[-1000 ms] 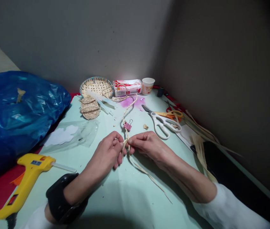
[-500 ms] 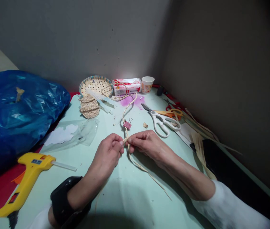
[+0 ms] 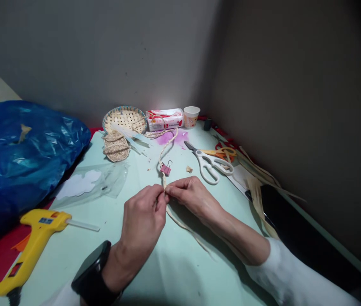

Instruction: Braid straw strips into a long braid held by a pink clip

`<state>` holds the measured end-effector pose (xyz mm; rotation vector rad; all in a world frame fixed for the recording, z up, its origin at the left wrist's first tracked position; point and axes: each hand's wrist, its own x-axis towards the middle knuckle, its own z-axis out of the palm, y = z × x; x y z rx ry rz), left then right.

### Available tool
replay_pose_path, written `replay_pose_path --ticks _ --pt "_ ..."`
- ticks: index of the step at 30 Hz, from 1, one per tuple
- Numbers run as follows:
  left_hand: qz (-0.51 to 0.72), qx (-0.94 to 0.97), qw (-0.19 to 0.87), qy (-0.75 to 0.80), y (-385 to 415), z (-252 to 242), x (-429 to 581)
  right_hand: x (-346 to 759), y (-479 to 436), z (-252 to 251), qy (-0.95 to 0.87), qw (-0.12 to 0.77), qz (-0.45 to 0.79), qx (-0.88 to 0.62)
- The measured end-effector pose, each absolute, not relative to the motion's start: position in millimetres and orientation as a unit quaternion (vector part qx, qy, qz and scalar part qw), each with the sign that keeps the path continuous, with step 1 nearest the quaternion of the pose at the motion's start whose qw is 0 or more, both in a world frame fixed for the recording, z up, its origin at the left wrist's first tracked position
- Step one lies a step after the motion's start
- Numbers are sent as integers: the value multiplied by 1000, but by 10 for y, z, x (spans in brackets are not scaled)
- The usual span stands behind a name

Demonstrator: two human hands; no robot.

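A pale braided cord (image 3: pixel 164 149) runs down the table's middle, gripped by a pink binder clip (image 3: pixel 165 170). Just below the clip, my left hand (image 3: pixel 145 212) pinches the strands of the cord, its fingers curled. Close against it, my right hand (image 3: pixel 193 195) pinches the same strands between thumb and forefinger. The fingertips of both hands nearly meet and hide the exact crossing of the strands. From beneath them a loose strand (image 3: pixel 188 231) trails toward the lower right across the pale green tabletop (image 3: pixel 167 272).
White-handled scissors (image 3: pixel 210 165) and orange-handled scissors (image 3: pixel 223 153) lie to the right. At the back stand a woven basket (image 3: pixel 125 119), a tissue pack (image 3: pixel 165 120) and a paper cup (image 3: pixel 192 117). A yellow glue gun (image 3: pixel 35 244) and a blue plastic bag (image 3: pixel 27 165) are left.
My left hand has rolled over, its back now turned more upward, and the pinched strands have shifted. The whole view has moved slightly. Both hands stay at the cord.
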<state>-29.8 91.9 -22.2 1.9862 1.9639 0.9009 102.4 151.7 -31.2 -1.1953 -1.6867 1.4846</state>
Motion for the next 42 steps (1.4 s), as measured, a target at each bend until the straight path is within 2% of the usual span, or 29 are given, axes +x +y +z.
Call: replay_pose_path --ticks 4,12,18,22,26,28,29,31,32,35,42 --pt "228 739 -45 632 872 -297 -307 1017 1493 -269 -619 299 567 -454" --pt "118 781 -235 566 816 -303 -177 1026 1454 -266 -559 329 662 -376" --pt "24 760 -219 612 731 -303 39 981 1469 -284 -516 356 663 -410" --pt "55 759 -116 638 579 -212 18 988 1482 -322 -516 355 646 -435" --pt "239 719 71 648 587 -43 -232 1008 1503 -343 -536 350 637 -428" --pt "321 605 211 697 708 -12 -364 1010 1509 -340 -544 349 639 -417" --pt "334 550 321 695 788 -16 -412 1009 1510 -340 -549 349 638 -412" --pt "365 463 528 611 949 -46 -459 1006 1509 -345 -559 353 633 -404" --pt "371 431 591 572 1016 -64 -460 1004 1509 -352 -564 355 629 -401" --pt "370 410 640 535 1120 -97 -413 1000 1508 -385 -580 361 614 -396" --pt "363 420 634 539 1080 -74 -386 996 1527 -453 -634 340 558 -414"
